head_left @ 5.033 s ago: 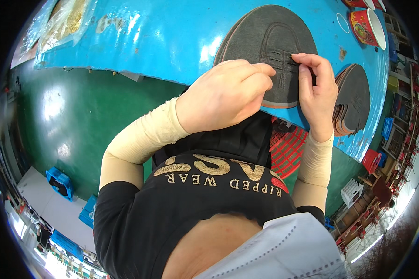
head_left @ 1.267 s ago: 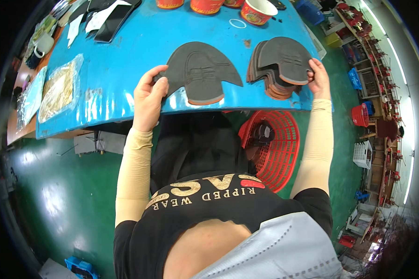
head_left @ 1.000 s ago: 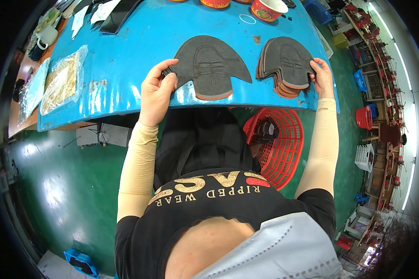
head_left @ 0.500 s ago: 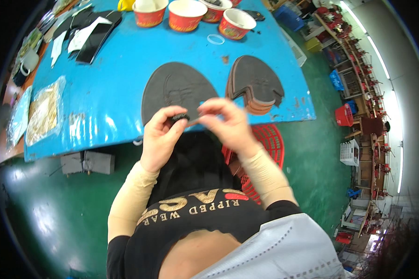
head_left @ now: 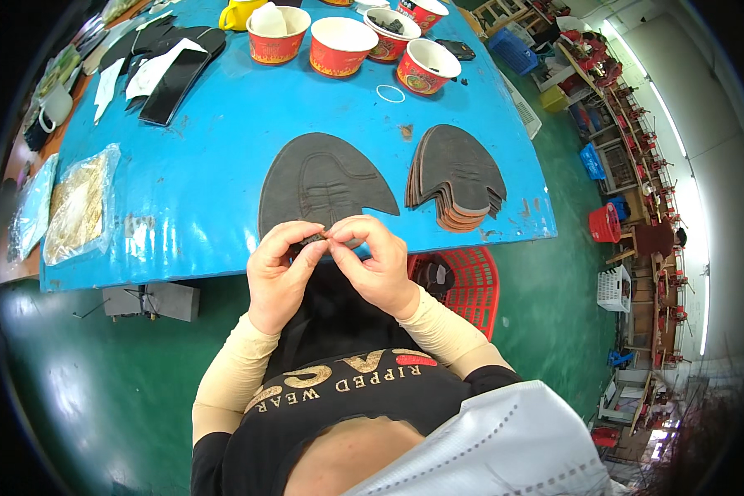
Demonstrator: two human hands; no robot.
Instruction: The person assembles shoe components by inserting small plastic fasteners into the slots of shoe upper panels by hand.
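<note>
In front of my body, just off the table's near edge, my two hands meet at the fingertips. My left hand (head_left: 283,277) pinches a small dark piece (head_left: 312,240), mostly covered by the fingers; its exact kind is unclear. My right hand (head_left: 374,269) is closed in a pinch against the left fingertips, and what it holds is hidden. Just beyond them lies a dark leather shoe-upper piece (head_left: 326,178), flat, with marked curved lines and a notch on its right side. To its right sits a stack of similar leather pieces (head_left: 459,178).
Several red paper bowls (head_left: 345,50) stand at the back of the blue table (head_left: 198,157), one holding black bits. Dark cut pieces and a black phone-like slab (head_left: 174,83) lie back left. A plastic bag (head_left: 83,207) is at left. A red basket (head_left: 471,289) stands below the edge.
My right hand has come in from a little apart to touch the left fingertips. The left hand keeps its pinch. The view has shifted, so the table things appear lower.
</note>
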